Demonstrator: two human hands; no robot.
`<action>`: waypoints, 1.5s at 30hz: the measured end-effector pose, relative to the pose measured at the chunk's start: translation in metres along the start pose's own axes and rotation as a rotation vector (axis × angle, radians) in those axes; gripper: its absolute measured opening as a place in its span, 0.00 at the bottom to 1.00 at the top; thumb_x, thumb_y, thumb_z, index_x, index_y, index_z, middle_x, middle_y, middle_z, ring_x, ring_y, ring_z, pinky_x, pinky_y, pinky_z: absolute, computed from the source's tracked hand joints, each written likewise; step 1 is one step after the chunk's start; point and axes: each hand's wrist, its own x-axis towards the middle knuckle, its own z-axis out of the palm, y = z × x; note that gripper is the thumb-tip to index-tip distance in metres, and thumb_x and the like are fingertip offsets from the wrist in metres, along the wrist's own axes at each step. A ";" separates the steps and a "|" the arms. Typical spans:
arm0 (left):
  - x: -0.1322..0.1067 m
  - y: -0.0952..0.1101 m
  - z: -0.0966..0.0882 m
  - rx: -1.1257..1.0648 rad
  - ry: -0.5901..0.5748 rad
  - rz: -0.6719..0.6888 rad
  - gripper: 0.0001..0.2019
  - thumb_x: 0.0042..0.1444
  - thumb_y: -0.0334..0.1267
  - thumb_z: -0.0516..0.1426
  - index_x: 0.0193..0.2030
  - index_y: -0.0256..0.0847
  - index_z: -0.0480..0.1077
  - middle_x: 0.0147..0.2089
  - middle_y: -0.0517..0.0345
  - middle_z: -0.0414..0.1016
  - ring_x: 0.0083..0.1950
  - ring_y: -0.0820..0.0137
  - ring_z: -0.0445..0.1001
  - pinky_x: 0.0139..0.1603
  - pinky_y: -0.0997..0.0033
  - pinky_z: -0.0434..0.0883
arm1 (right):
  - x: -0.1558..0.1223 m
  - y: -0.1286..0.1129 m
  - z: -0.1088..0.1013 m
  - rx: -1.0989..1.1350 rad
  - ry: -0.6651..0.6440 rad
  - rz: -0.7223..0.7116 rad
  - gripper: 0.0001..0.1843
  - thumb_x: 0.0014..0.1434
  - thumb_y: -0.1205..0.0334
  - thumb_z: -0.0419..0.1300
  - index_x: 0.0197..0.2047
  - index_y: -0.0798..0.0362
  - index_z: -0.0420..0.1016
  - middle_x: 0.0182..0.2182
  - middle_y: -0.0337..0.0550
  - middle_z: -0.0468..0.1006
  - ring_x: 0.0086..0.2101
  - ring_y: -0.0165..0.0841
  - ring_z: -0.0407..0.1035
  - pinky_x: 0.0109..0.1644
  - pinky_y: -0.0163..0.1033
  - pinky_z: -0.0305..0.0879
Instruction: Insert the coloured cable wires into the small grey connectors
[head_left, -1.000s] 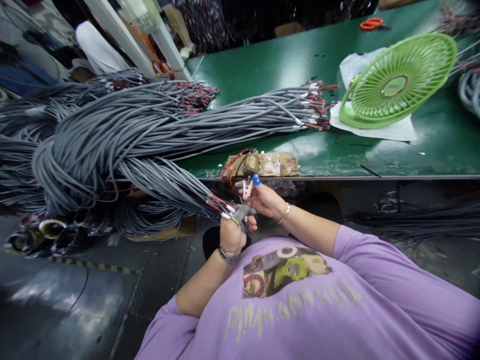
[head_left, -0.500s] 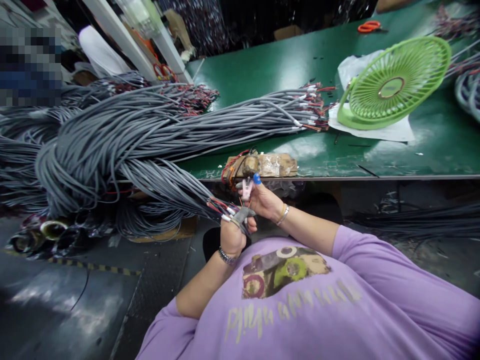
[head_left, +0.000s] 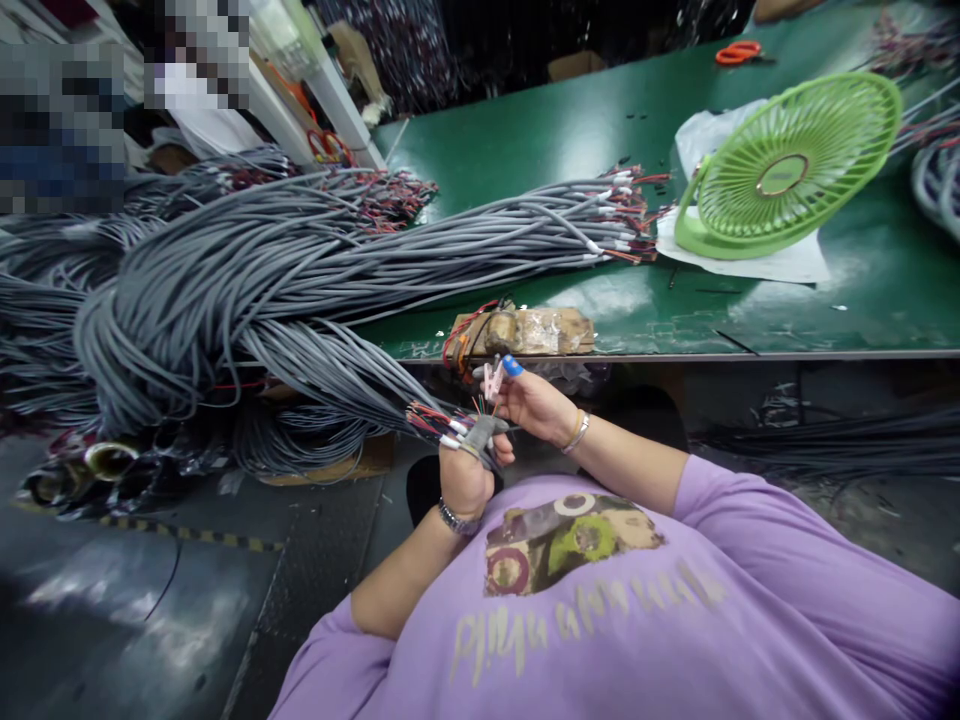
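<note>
My left hand [head_left: 466,478], with a watch on the wrist and grey coverings on the fingers, is closed around the end of a grey cable [head_left: 486,462]. Thin coloured wires [head_left: 481,405] fan out just above those fingers. Close by on the right, my right hand [head_left: 541,405] pinches a small pale pink clip-like tool [head_left: 493,380] beside the wire tips; a blue cover sits on its thumb. Whether the tool touches a wire is too small to tell. Behind my left hand, a bundle of grey cables [head_left: 345,365] ends in red, black and white-marked wires.
A large pile of grey cables [head_left: 225,250] spreads over the green table [head_left: 510,140]. At the table's near edge lies a wooden block [head_left: 559,330] with red wires. A green fan [head_left: 784,175] stands at right, with orange-handled scissors [head_left: 739,53] behind it.
My right hand and the pink tool have shifted slightly, with the thumb turning and the wrist moving a little right. The left hand stays nearly in place, while the wires beside it have spread slightly.
</note>
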 end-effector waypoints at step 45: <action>0.005 0.000 0.006 -0.032 0.074 0.014 0.15 0.46 0.47 0.64 0.27 0.35 0.72 0.17 0.62 0.71 0.15 0.77 0.68 0.16 0.80 0.65 | 0.007 -0.001 0.008 0.099 0.091 0.018 0.19 0.59 0.47 0.62 0.33 0.57 0.76 0.24 0.39 0.73 0.22 0.24 0.61 0.25 0.30 0.58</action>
